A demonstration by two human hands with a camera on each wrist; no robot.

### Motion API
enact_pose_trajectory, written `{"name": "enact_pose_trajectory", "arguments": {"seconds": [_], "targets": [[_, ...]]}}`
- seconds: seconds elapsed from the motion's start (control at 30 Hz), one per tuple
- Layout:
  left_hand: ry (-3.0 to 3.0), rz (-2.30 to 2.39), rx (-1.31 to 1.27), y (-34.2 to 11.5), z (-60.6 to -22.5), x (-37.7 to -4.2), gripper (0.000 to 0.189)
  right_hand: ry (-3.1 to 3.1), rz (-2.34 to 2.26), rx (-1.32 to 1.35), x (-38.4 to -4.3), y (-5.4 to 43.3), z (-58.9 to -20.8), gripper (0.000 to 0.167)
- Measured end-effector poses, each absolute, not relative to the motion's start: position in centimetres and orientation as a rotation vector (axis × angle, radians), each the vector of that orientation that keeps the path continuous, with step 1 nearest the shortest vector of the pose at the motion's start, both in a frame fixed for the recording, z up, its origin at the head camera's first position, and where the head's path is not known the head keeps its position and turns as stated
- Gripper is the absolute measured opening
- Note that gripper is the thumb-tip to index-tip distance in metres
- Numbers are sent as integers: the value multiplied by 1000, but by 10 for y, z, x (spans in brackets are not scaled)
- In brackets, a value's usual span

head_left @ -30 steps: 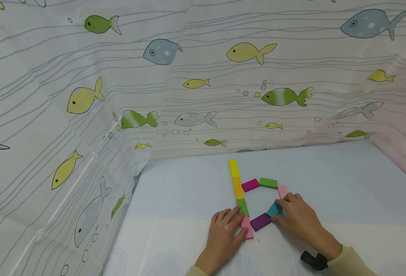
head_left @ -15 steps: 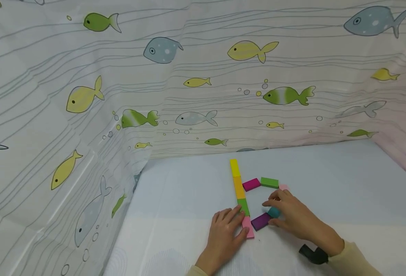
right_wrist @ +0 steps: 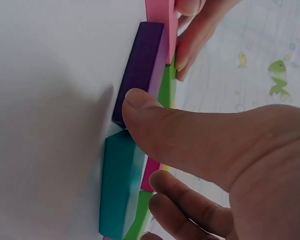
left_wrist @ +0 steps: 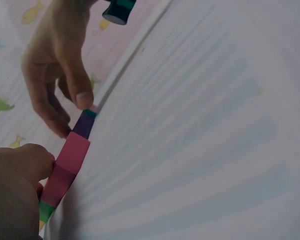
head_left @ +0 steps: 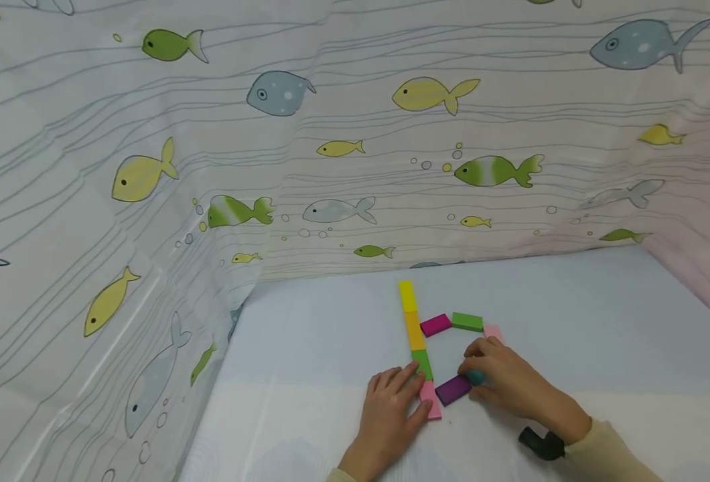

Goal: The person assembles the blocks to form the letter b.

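Observation:
Coloured blocks lie end to end on the table. In the head view, my left hand (head_left: pixel 388 412) rests its fingertips on the green block (head_left: pixel 422 365) and its thumb on the pink block (head_left: pixel 429 391) of the straight row. My right hand (head_left: pixel 514 381) pinches the purple block (head_left: pixel 453 390) near its joint with the teal block (head_left: pixel 475 377). The right wrist view shows the thumb (right_wrist: pixel 140 105) pressed on the purple block's outer side, while two fingers curve beside the teal block. A second pink block (head_left: pixel 493 331) is partly hidden behind the right hand.
Yellow (head_left: pixel 408 294) and orange blocks (head_left: pixel 414 331) extend the row away from me. A magenta block (head_left: pixel 436 325) and another green block (head_left: pixel 467 322) form the loop's far side. A fish-patterned sheet (head_left: pixel 343 177) hangs behind and left of the table (head_left: pixel 572 308).
My right hand has shifted its fingers from the teal and far pink blocks leftward to the purple block's end. The left hand has stayed in place. The head view has tilted slightly.

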State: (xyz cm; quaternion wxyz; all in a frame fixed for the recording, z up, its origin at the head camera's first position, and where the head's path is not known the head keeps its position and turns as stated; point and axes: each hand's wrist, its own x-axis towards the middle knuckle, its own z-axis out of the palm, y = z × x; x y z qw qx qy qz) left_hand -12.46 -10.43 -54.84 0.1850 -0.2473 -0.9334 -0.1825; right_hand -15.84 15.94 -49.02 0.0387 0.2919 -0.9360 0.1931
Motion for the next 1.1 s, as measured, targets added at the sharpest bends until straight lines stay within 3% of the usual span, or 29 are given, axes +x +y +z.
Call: {"name": "enact_pose_trajectory", "arguments": {"seconds": [1.1], "targets": [[-2634,-534,-690,-105,-549,-126,45,-2887,598,888,-162,158,-496,31]]}}
